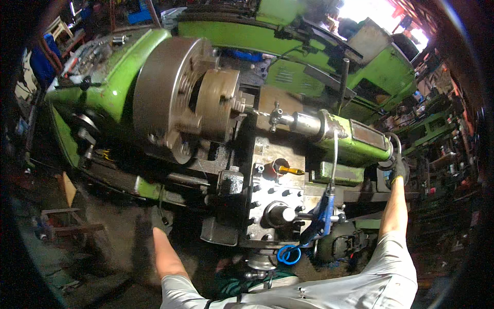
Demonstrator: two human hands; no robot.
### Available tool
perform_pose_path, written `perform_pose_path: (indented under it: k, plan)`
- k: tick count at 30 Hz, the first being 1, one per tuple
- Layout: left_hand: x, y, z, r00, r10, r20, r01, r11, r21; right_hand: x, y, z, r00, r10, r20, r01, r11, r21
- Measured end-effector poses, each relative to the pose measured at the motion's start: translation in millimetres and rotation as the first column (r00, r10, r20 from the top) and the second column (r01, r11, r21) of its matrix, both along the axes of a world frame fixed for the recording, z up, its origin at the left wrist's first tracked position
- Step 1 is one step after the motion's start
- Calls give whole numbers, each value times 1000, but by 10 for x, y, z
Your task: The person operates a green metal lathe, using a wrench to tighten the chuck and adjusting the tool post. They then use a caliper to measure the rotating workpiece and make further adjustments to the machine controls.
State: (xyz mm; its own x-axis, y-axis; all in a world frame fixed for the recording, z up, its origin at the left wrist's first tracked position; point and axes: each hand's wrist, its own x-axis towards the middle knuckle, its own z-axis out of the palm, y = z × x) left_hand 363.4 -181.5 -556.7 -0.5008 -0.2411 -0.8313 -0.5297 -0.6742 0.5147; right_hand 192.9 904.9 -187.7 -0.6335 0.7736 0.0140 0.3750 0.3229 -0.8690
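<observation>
My right hand (398,167), in a dark glove, is at the handwheel (386,174) on the end of the lathe's green tailstock (360,139), its fingers apparently closed round the rim. My left forearm (167,255) reaches toward the front of the lathe; the dark-gloved left hand (161,218) is mostly lost in shadow, fingers unclear. From the tailstock a steel spindle (307,123) points at the large lathe chuck (167,98). A metal fitting with knobbed cross arms (276,117) and a thin drill bit (261,112) sit ahead of it. The bit's tip reaches a round workpiece (218,100) in the jaws.
A square tool post (280,213) with several bolts stands on the carriage. Behind it, a yellow-handled brush (292,170) rests in a cup (278,166). A blue air gun (324,216) hangs beside the post, with a coiled blue hose (289,255). Another green machine (293,77) stands behind.
</observation>
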Motion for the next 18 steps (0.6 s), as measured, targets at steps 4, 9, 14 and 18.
perform_pose_path:
  k: [4, 9, 14, 18]
  plan:
    - [-469, 133, 856, 978, 113, -174, -100, 992, 81, 41, 177, -61, 994, -106, -1, 106, 994, -8]
    - [-364, 1000, 2090, 944, 1, -331, -108, 946, -306, -105, -179, -33, 983, -44, -180, -19, 942, -334]
    - [-64, 2593, 3524, 650, -587, -483, 98, 694, -713, -112, -474, 107, 952, -60, -300, -83, 893, -443]
    - [-153, 3257, 4074, 420, -867, -267, 142, 354, -924, -261, -593, 170, 917, -53, -395, -102, 927, -360]
